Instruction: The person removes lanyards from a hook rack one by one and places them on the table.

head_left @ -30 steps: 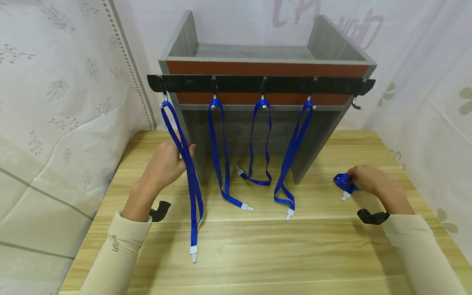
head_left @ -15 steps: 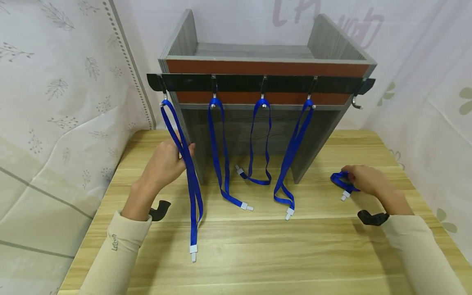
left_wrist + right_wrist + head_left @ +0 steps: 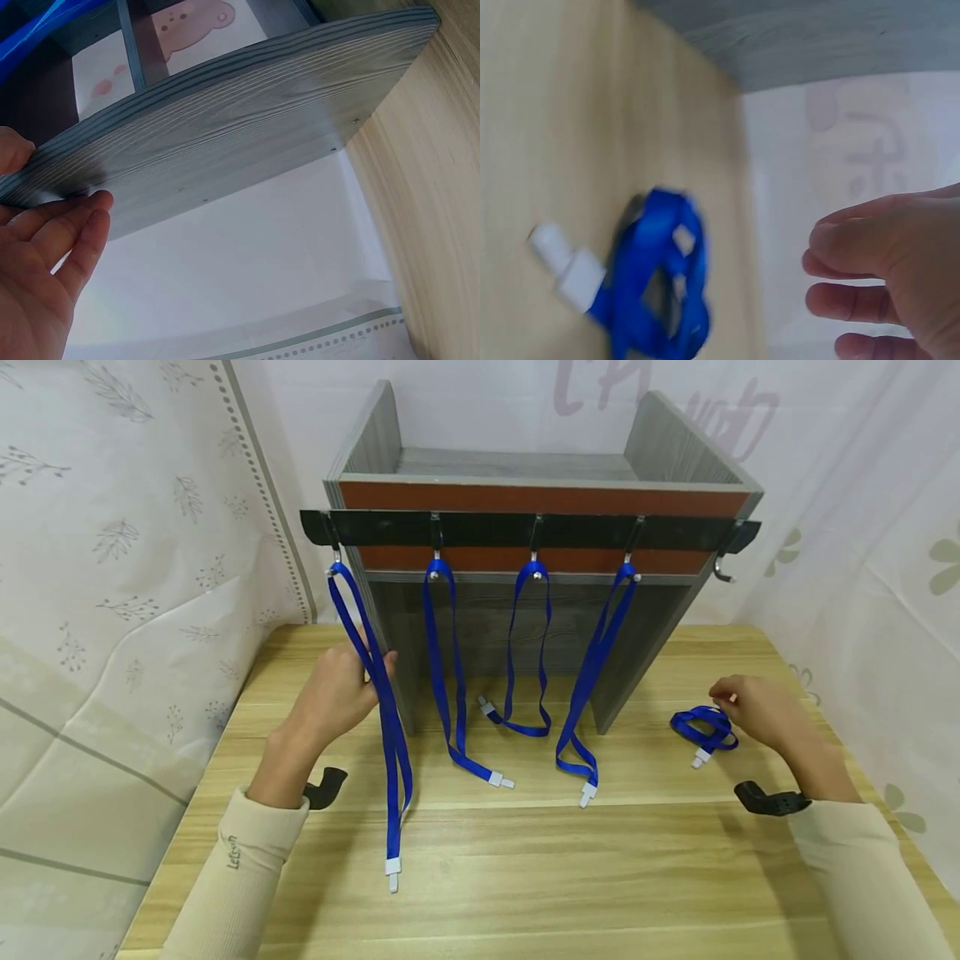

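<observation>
My left hand [image 3: 339, 689] grips the side panel of a grey wooden shelf [image 3: 225, 127], thumb on the inner face and fingers on the outer. A blue lanyard [image 3: 388, 710] with a white clip hangs in front of that hand from the leftmost hook. Three more blue lanyards hang from the hooks beside it, their clip ends near or on the table. On the table at the right lies a coiled blue lanyard [image 3: 703, 728], its white clip [image 3: 568, 266] pointing outward. Just above and right of the coil, my right hand [image 3: 761, 710] has loosely bent fingers and holds nothing.
A black hook rail [image 3: 487, 531] runs across the shelf's front; no lanyard hangs on its rightmost hook [image 3: 723, 568]. The shelf stands on a light wooden table [image 3: 480, 877], with a patterned white cloth [image 3: 135, 527] behind and beside it.
My right hand, earlier at the coiled lanyard with its fingertips on it, has let go and lifted up and to the right. The left hand has kept its grip on the shelf panel.
</observation>
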